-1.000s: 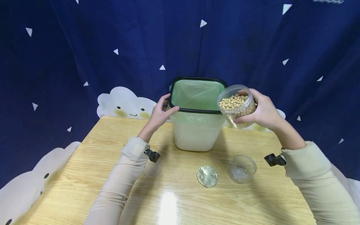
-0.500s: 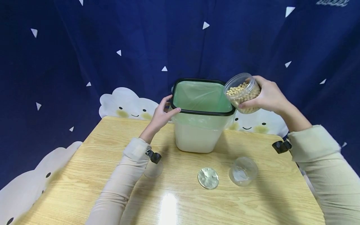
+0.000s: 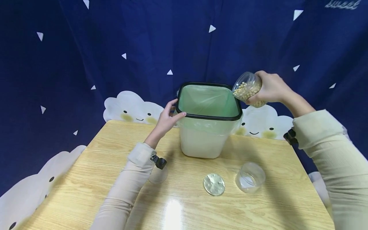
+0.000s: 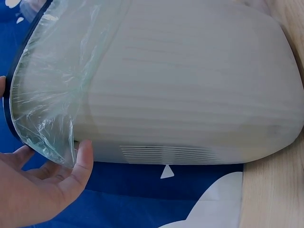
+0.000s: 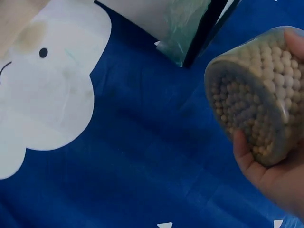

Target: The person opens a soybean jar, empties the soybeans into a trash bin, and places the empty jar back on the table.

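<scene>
My right hand [image 3: 271, 87] grips a clear plastic jar [image 5: 254, 90] of round, pale-yellow soybeans [image 3: 243, 90]. The jar is tilted, its mouth pointing left beside the right rim of a trash bin. White and straight-sided, the trash bin [image 3: 201, 143] stands upright on the table with a black rim [image 3: 211, 117] and a thin green liner bag [image 4: 52, 90] folded over the top. My left hand [image 3: 166, 119] holds the bin's left front corner, thumb in front and other fingers at the side. In the left wrist view those fingers are partly hidden behind the liner.
A clear cup-like container [image 3: 250, 178] and a round silvery lid [image 3: 214, 184] sit on the wooden table [image 3: 109, 166]. A clear disc [image 3: 158, 175] lies by the left wrist. A blue curtain [image 3: 143, 41] with white clouds hangs behind.
My right hand has lifted the jar and moved it slightly right and up, tipping its mouth further toward the bin. My left hand stays at the bin's corner.
</scene>
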### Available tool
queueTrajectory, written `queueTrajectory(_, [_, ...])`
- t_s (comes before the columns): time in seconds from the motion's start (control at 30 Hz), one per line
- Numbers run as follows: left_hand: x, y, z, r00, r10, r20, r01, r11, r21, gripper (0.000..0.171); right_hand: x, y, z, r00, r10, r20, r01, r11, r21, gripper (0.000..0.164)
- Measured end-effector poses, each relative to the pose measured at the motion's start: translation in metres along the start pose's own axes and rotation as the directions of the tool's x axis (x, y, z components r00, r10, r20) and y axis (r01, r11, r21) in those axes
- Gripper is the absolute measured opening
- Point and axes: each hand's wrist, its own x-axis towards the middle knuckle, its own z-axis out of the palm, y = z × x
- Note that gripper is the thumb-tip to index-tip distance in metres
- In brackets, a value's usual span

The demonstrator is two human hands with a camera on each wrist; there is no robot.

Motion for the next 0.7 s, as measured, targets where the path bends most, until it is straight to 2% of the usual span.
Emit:
queueTrajectory(0.17, [0.001, 0.002, 0.002, 1.000, -0.007, 0.014, 0.007, 1.000, -0.002, 0.066, 0.005, -0.003, -0.001, 1.000, -0.012, 0.018, 0.013, 0.998, -0.063, 0.089])
queueTrajectory(0.33, [0.001, 0.005, 0.003, 0.999, -0.024, 0.037, 0.025, 0.999, -0.024, 0.067, 0.007, -0.003, -0.001, 0.999, -0.045, -0.012, 0.043, 0.991, -0.129, 0.082])
queueTrajectory(0.6, [-0.016, 0.035, 0.003, 0.999, -0.022, 0.034, 0.022, 1.000, -0.008, 0.064, 0.011, -0.004, -0.003, 0.993, -0.111, -0.048, 0.101, 0.977, -0.187, 0.083])
queueTrajectory(0.7, [-0.017, 0.037, 0.003, 0.999, -0.022, 0.030, 0.023, 1.000, -0.009, 0.064, 0.012, -0.004, -0.004, 0.992, -0.116, -0.048, 0.104, 0.973, -0.204, 0.085])
